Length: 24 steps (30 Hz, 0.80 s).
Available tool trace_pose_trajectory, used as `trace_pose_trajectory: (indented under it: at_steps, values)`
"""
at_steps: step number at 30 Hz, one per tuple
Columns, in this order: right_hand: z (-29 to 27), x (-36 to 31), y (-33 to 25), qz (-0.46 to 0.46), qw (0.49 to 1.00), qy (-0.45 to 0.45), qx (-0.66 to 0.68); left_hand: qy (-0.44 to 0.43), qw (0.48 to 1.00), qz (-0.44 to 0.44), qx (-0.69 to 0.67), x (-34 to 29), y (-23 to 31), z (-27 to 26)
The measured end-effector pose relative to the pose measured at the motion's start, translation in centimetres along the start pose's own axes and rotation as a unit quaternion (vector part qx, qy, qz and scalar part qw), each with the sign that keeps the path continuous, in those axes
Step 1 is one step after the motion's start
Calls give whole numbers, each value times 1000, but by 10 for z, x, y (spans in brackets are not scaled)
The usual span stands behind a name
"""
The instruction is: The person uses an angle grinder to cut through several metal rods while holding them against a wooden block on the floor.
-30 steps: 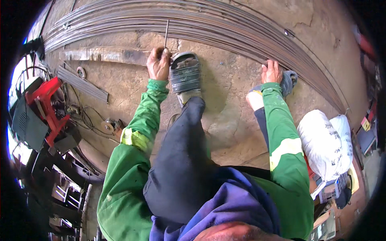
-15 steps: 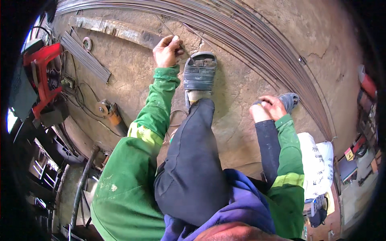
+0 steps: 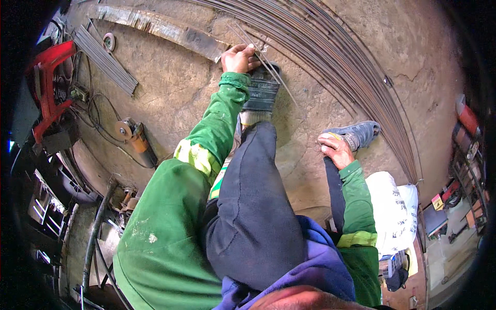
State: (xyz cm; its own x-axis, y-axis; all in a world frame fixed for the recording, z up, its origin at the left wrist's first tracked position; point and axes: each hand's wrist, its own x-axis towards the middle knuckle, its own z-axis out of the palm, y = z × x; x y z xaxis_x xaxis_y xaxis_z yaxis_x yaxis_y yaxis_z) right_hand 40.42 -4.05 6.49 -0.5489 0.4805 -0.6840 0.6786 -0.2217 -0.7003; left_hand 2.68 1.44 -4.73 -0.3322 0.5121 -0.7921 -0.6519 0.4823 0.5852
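My left hand is closed in a pinch on thin metal rods, which slant across the front of my left slipper. Its fingertips sit just above the toe of that slipper. At the ankle of my other foot is my right hand, its fingers curled. Something yellow shows by those fingers, too small to name. The right slipper lies just beyond that hand. Past my left hand, a long bundle of thin metal bars curves over the floor.
A worn wooden plank ends beside my left hand. Leftward are short metal bars, a small wheel, an orange angle grinder with a cord, and a red metal frame. White sacks stand at the right.
My left hand has shifted right and farther away, over the slipper's toe, and the rods now slant past it. My right hand's fingers have curled at the ankle, uncovering more of the right slipper.
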Motion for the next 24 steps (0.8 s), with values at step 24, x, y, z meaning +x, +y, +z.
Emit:
trace_pose_trajectory:
  at_steps: [24]
  values:
    - [5, 27, -42, 95, 993, -64, -36, -58, 987, 90, 123, -43, 27, 32]
